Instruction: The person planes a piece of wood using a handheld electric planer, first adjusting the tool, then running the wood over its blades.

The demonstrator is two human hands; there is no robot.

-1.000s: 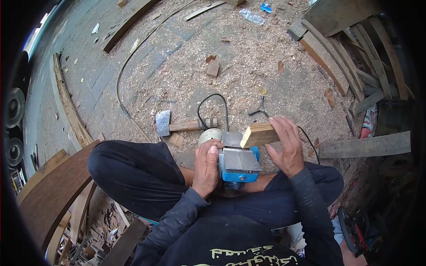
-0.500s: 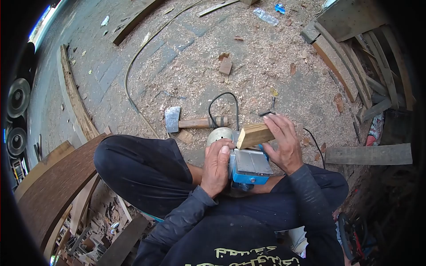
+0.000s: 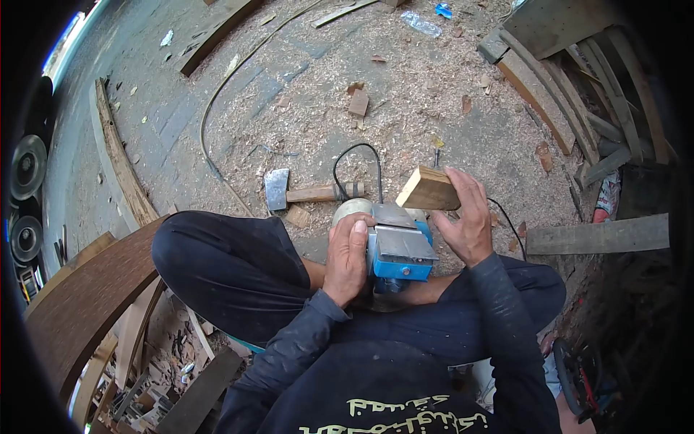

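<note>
Between my crossed legs lies an electric hand planer (image 3: 406,244), blue with its flat metal sole facing up. My left hand (image 3: 347,260) is closed on its left side, thumb at the sole's edge, with some fingers hidden. My right hand (image 3: 468,217) pinches a short wooden block (image 3: 437,192) by its right end, fingers above and thumb below. The block is tilted, its pale cut end toward the left, and is held apart from the sole, above the planer's far right corner.
Ahead, an axe (image 3: 314,193) lies on the shaving-covered ground beside a black cord loop (image 3: 358,147). Curved boards (image 3: 549,101) are stacked at right, near a grey plank (image 3: 600,235). A long dark curved beam (image 3: 94,296) stands at left, by my knee.
My right hand has lifted the wooden block off the planer's sole, up and slightly right, baring the front plate. My left hand stays on the planer. The view has shifted slightly.
</note>
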